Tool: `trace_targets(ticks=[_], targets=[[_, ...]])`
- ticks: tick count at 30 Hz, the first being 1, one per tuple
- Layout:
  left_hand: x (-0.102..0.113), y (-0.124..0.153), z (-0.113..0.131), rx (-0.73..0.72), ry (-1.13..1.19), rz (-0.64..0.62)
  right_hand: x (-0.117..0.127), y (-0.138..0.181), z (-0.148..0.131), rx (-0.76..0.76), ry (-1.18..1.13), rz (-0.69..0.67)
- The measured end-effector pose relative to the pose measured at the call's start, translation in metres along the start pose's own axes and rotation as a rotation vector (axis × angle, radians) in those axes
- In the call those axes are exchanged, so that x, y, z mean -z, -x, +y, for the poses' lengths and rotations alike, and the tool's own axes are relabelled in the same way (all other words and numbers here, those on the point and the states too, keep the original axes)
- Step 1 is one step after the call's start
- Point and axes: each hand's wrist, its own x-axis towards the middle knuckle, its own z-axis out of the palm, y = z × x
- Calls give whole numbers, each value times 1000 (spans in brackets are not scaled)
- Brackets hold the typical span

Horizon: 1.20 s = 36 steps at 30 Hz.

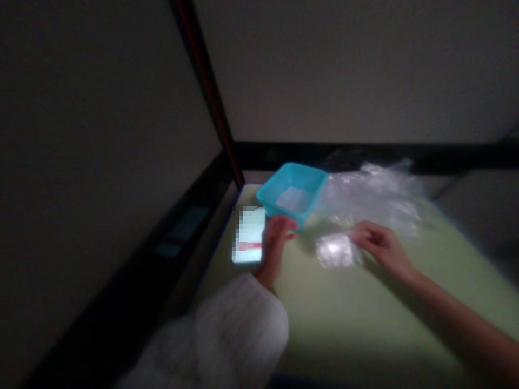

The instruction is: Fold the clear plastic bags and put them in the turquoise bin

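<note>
My left hand (276, 237), coming out of a white sleeve, lies beside a lit phone screen (249, 235) and just in front of a turquoise plastic tub (292, 190); its fingers are loosely curled and I see nothing in them. My right hand (379, 243) pinches the right edge of a small clear plastic bag (334, 250) lying on the pale green table top (357, 313). The picture is dim and blurred.
A heap of crumpled clear plastic (375, 197) lies behind the small bag, right of the tub. A dark red post (211, 92) rises at the table's far left corner. Pale walls close in at left and behind. Something white lies inside the tub.
</note>
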Motion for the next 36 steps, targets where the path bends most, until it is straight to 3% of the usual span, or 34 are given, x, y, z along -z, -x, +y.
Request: trace_targets(ticks=[6, 13, 20, 24, 29, 31, 36], targets=[[9, -21, 10, 24, 177, 79, 7, -13, -10, 36, 5, -9], [12, -32, 7, 102, 323, 48, 11, -21, -28, 133, 56, -21], [10, -19, 5, 77, 405, -46, 18, -43, -54, 253, 66, 61], [8, -6, 7, 56, 411, -135, 21, -67, -74, 315, 119, 14], [0, 6, 8, 108, 415, -183, 1, -112, -82, 342, 404, -215], [-2, 9, 8, 120, 417, -195, -10, -128, -78, 336, 759, -219], [-4, 12, 6, 141, 403, -214, -23, -145, -60, 314, 1005, -194]])
